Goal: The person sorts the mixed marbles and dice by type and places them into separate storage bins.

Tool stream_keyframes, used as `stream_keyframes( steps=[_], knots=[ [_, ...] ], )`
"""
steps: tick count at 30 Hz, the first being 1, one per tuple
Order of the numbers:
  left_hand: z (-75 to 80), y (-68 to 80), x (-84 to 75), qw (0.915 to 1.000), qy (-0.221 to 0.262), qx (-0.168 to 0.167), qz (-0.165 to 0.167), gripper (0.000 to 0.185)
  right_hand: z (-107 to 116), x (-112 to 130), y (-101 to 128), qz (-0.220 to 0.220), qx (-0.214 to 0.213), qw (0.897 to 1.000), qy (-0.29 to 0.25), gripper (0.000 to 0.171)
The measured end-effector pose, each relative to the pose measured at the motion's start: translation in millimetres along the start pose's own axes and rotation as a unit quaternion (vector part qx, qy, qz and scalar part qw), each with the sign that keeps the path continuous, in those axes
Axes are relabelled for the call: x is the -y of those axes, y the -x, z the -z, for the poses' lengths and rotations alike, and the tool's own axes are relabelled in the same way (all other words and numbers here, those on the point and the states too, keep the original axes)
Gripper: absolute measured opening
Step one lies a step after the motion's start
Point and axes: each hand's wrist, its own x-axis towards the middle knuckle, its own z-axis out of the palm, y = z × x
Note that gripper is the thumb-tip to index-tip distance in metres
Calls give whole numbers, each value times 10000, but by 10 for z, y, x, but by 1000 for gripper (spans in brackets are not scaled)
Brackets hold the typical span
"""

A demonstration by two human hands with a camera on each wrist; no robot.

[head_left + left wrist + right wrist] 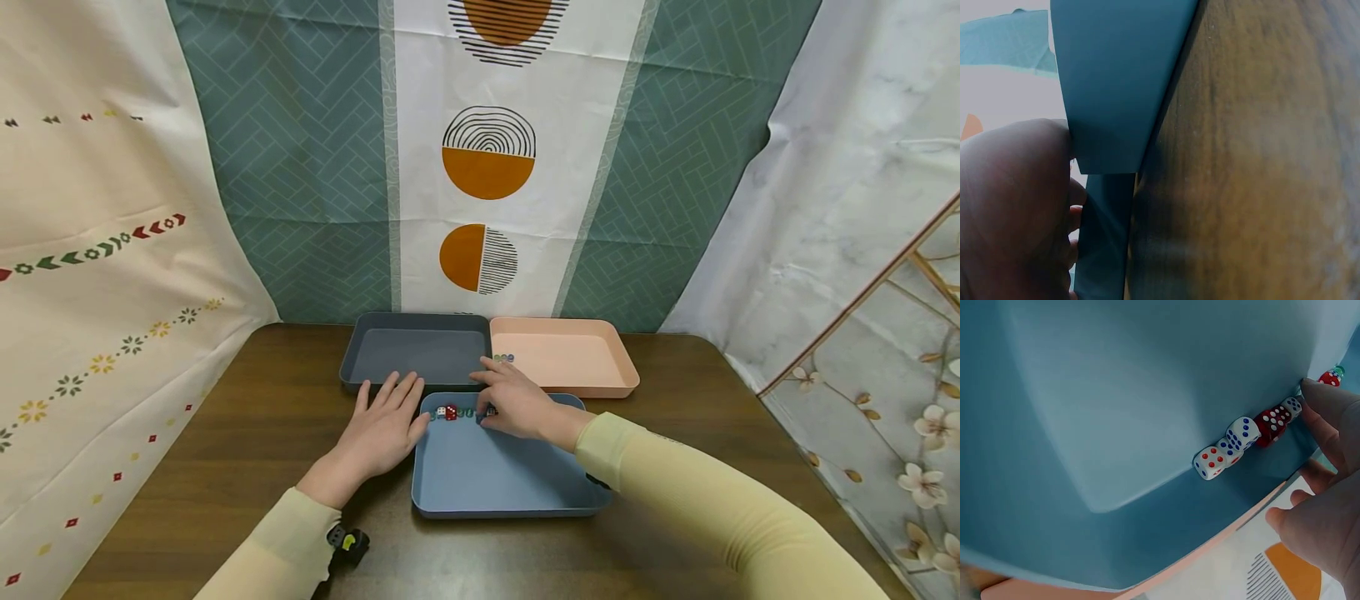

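Patterned cloth (315, 167) hangs behind my brown table (225, 467). On it lies a blue tray (510, 479). My left hand (381, 435) is loose, fingers spread, thumb by the tray's left rim. My right hand (516, 404) bends fingers and thumb into a row of small dice (1242, 432); whether it pinches one, I cannot tell. That row's long axis runs left to right, along the tray's far wall.

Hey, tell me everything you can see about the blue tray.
The blue tray is shallow and rectangular, with rounded corners, low walls and a smooth, plain surface that looks like plastic. It sits upright and flat on the wooden table, nearer the person than the dark tray and pink tray. A row of small dice lies inside along its far wall, where the right hand reaches in. The left hand has its thumb at the left rim; contact is unclear.
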Motion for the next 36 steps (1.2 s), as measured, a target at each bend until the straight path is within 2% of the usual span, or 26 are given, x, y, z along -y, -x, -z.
stream_keyframes(
  steps=[15,26,36],
  knots=[
    [20,-15,-22,10000,-59,-12,-25,69,36,27,22,12,-196,9998,-30,9],
    [32,3,-29,9998,-184,33,36,69,183,36,89,-60,-472,9987,-209,13],
    [-36,-2,17,10000,-10,-81,-39,69,314,-57,136,-94,-686,9969,-370,10]
  ],
)
